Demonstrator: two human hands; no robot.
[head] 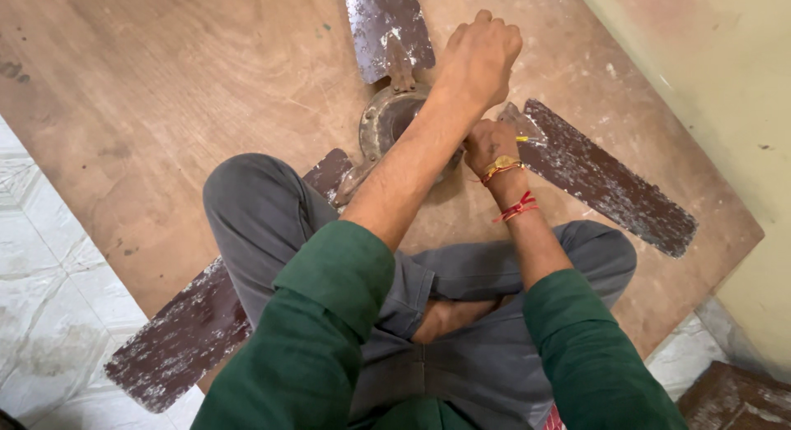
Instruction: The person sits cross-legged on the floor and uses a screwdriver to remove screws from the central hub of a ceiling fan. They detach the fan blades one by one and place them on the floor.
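An old ceiling fan lies on a wooden board (165, 92), its round metal motor hub (383, 121) in the middle. Three worn brown blades spread out from the hub: one far (387, 26), one right (606, 179), one near left (177, 335) under my knee. My left hand (482, 55) is a closed fist just beyond the hub's far right side; anything inside it is hidden. My right hand (492, 146) rests at the root of the right blade, gripping a small yellow-handled tool (521, 139) of which only the tip shows.
I sit cross-legged on the board in grey trousers (461, 315) and green sleeves. Pale floor tiles (41, 265) lie to the left, a cream wall (725, 84) rises on the right, and a dark wooden piece (733, 397) sits at the bottom right.
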